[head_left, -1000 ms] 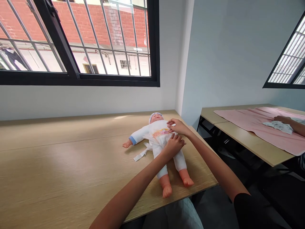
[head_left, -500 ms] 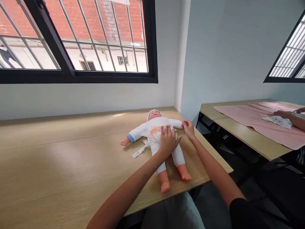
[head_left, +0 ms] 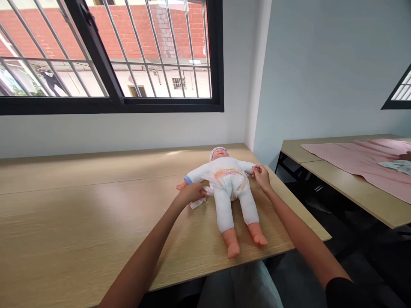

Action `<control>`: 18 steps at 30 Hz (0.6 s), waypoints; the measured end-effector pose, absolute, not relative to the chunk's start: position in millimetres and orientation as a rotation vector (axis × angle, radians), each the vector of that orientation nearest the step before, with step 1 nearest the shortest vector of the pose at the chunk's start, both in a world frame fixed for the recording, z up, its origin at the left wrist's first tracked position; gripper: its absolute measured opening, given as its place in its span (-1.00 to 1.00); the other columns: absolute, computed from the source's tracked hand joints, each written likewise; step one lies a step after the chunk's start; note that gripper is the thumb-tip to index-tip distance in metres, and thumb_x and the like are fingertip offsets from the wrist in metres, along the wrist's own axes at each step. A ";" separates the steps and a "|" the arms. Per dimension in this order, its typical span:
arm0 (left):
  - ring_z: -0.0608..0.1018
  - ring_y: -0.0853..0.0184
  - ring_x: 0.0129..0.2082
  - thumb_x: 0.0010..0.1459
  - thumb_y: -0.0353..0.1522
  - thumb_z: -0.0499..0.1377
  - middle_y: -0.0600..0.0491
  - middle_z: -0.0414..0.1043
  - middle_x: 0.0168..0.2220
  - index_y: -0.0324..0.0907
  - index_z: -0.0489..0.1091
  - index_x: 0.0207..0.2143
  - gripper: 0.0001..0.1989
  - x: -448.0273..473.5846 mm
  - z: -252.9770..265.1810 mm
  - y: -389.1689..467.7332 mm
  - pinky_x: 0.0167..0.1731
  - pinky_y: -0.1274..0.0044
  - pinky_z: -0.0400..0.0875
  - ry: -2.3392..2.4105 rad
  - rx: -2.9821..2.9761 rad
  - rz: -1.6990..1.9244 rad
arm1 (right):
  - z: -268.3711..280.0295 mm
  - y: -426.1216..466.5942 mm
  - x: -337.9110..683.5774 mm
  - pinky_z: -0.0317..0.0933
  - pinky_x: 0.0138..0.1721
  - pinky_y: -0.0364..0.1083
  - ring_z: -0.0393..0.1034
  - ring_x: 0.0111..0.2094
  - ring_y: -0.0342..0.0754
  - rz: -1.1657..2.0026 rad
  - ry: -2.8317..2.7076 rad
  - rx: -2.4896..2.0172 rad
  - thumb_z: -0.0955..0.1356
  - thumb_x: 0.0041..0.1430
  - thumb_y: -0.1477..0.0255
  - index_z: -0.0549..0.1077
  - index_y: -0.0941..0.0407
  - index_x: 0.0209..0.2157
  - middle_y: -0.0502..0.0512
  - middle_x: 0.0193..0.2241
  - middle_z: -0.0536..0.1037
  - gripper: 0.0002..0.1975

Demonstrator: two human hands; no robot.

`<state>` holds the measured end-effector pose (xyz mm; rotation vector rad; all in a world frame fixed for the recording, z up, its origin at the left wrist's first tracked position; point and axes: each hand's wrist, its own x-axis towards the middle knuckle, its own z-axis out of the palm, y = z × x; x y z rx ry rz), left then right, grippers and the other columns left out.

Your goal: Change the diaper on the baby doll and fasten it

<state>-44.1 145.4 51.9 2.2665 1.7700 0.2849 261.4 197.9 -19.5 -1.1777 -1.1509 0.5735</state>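
A baby doll [head_left: 224, 209] in white clothing and a cap lies on its back on the wooden table. Around its hips is a diaper [head_left: 236, 184] with a coloured waistband. My left hand [head_left: 192, 192] is beside the doll's hip, fingers closed on the diaper's loose side flap, which trails on the table. On the other side, the fingers of my right hand [head_left: 262, 177] are pinched together at the end of the doll's outstretched arm. Whatever lies between them is hidden, as is the doll's hand there.
A second table [head_left: 346, 179] to the right carries a pink cloth [head_left: 349, 158]. A white patterned cloth [head_left: 396, 166] lies on it, with part of another person's hand at the frame's edge. A barred window [head_left: 160, 55] is above my table.
My left hand has lifted off the diaper's front and moved left to its side flap. My right hand stays at the doll's arm. The view has swung slightly left.
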 end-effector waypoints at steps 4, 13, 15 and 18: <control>0.41 0.32 -0.52 -0.29 -0.33 0.33 0.14 0.30 -0.60 -0.18 0.24 -0.63 -0.73 -55.0 28.1 156.9 -0.51 0.53 0.22 1.645 2.123 0.004 | 0.6 183.7 250.1 0.30 -0.33 -0.04 0.37 -0.47 -0.06 0.457 -1.222 -1.118 0.30 0.06 0.15 0.40 0.14 -0.34 0.07 -0.46 0.49 -0.68; 0.43 0.39 -0.56 -0.19 -0.06 0.27 0.09 0.37 -0.59 -0.21 0.33 -0.53 -0.61 -97.8 43.5 172.1 -0.54 0.56 0.32 1.359 1.886 0.014 | 60.3 144.4 169.7 0.13 0.03 0.05 0.34 -0.07 0.03 0.094 -2.121 -1.011 0.33 0.15 0.30 0.51 0.04 -0.19 0.10 -0.14 0.50 -0.78; 0.42 0.41 -0.56 -0.17 0.02 0.25 0.09 0.37 -0.58 -0.22 0.34 -0.52 -0.54 -110.5 44.6 175.1 -0.52 0.56 0.33 1.276 1.840 0.127 | 59.9 146.8 155.6 0.08 0.07 0.09 0.31 -0.02 0.06 0.022 -2.231 -1.081 0.35 0.13 0.27 0.51 0.03 -0.15 0.12 -0.06 0.47 -0.74; 0.41 0.43 -0.56 -0.09 0.04 0.22 0.10 0.38 -0.55 -0.22 0.38 -0.48 -0.52 -119.3 51.1 171.3 -0.50 0.57 0.32 1.174 1.819 0.285 | 50.3 152.9 141.2 -0.05 0.15 0.15 0.25 0.06 0.10 0.028 -2.320 -1.164 0.39 0.06 0.26 0.53 0.04 -0.20 0.15 0.00 0.44 -0.74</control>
